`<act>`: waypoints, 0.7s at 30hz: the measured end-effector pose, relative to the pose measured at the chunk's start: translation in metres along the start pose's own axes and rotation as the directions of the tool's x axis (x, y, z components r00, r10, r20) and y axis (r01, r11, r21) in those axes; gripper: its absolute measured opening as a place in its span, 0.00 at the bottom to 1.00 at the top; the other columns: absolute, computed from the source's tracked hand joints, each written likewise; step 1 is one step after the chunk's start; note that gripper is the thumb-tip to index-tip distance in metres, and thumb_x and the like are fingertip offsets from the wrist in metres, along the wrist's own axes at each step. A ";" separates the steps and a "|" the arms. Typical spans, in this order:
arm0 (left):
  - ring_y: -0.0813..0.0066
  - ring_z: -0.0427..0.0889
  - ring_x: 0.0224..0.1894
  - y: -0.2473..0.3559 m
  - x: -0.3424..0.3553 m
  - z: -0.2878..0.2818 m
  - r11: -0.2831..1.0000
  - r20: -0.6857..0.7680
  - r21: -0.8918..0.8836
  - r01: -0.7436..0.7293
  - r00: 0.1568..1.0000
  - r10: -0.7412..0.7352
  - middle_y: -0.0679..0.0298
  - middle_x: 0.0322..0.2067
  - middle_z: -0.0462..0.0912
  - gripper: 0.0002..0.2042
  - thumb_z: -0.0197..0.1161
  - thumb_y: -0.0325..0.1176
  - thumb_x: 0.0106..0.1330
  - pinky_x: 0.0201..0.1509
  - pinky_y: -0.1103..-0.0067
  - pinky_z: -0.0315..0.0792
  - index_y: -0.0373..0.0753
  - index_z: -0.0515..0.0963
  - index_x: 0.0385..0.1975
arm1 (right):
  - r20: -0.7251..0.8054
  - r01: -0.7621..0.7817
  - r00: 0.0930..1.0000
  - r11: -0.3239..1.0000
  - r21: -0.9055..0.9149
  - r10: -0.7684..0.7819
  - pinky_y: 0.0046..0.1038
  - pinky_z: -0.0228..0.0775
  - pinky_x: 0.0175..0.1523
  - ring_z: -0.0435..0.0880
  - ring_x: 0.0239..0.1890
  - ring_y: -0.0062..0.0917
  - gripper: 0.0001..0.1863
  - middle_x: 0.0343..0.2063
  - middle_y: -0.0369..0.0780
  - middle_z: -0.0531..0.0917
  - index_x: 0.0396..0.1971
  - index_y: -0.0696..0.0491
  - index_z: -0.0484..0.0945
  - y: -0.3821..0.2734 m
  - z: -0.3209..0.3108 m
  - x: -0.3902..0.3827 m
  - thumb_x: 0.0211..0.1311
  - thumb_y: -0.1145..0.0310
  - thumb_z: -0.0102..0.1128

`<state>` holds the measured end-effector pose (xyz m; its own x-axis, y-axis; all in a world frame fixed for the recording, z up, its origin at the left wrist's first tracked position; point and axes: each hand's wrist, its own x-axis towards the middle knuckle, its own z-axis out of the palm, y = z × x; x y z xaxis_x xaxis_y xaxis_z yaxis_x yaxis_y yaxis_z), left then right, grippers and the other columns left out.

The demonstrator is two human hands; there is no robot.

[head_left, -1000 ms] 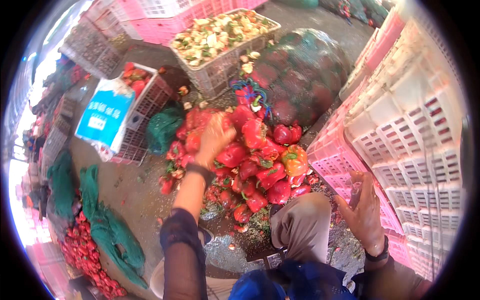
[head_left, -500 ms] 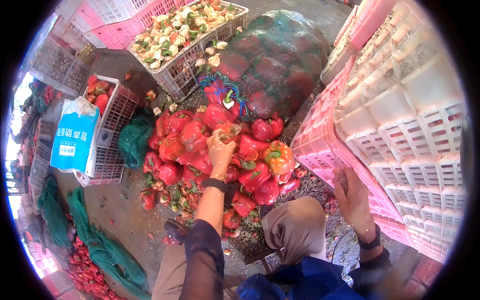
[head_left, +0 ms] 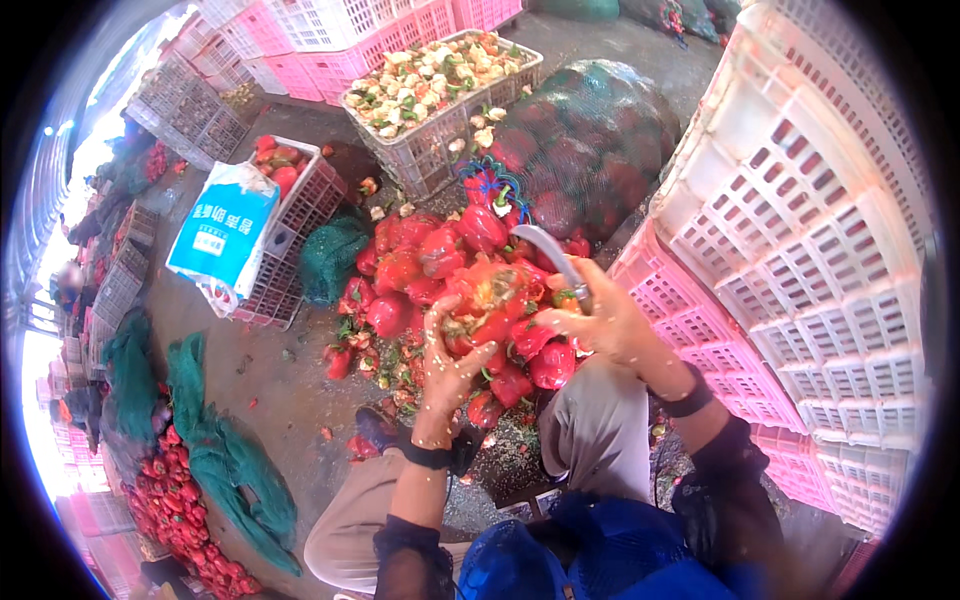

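A red bell pepper with a rough yellowish-brown patch on its upper side rests in my left hand, fingers curled round its near left side. My right hand is closed on a small knife with a curved, hooked blade, held just right of the pepper. The blade points up and to the left, apart from the pepper's surface. Beneath both hands lies a heap of red bell peppers, partly hidden by the hands.
A crate of cut-off pepper tops stands beyond the heap. Beside it lies a full green mesh bag. Tall stacks of pink and white crates rise at right. A blue-and-white sack hangs over another crate at left, near green netting.
My left hand has drawn a pepper off the heap toward me. My right hand has come in from beside the crates, now showing the curved knife. The view has shifted left.
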<state>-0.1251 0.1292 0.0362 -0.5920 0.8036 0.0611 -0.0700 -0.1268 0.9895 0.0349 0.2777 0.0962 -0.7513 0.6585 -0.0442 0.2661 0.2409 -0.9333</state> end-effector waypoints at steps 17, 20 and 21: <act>0.68 0.76 0.45 0.058 -0.123 -0.049 0.976 -0.284 -0.215 0.021 0.955 -0.083 0.57 0.47 0.72 0.39 0.61 0.18 0.48 0.45 0.77 0.74 0.37 0.50 0.62 | -0.099 0.124 0.988 0.991 0.039 -0.120 0.23 0.66 0.18 0.75 0.16 0.25 0.14 0.25 0.39 0.78 0.37 0.57 0.72 -0.042 0.063 -0.010 0.52 0.68 0.60; 0.70 0.74 0.47 0.036 -0.131 -0.072 0.996 -0.321 -0.054 0.074 0.943 -0.087 0.56 0.50 0.69 0.38 0.66 0.22 0.48 0.48 0.79 0.71 0.32 0.52 0.60 | -0.051 0.438 0.827 0.697 -0.568 -0.561 0.34 0.72 0.32 0.77 0.30 0.43 0.22 0.35 0.46 0.76 0.44 0.58 0.67 -0.051 0.077 -0.037 0.52 0.63 0.60; 0.71 0.73 0.48 0.029 -0.132 -0.080 0.994 -0.331 0.037 0.103 0.940 -0.085 0.55 0.51 0.68 0.39 0.67 0.24 0.48 0.49 0.81 0.70 0.32 0.52 0.60 | -0.036 0.422 0.836 0.685 -0.594 -0.548 0.34 0.72 0.32 0.77 0.31 0.42 0.22 0.35 0.46 0.76 0.44 0.58 0.67 -0.055 0.085 -0.046 0.53 0.63 0.58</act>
<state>-0.1132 -0.0270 0.0458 -0.8160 0.5738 -0.0697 -0.1004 -0.0220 0.9947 0.0039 0.1733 0.1190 -0.7518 0.4446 0.4870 0.2236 0.8666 -0.4460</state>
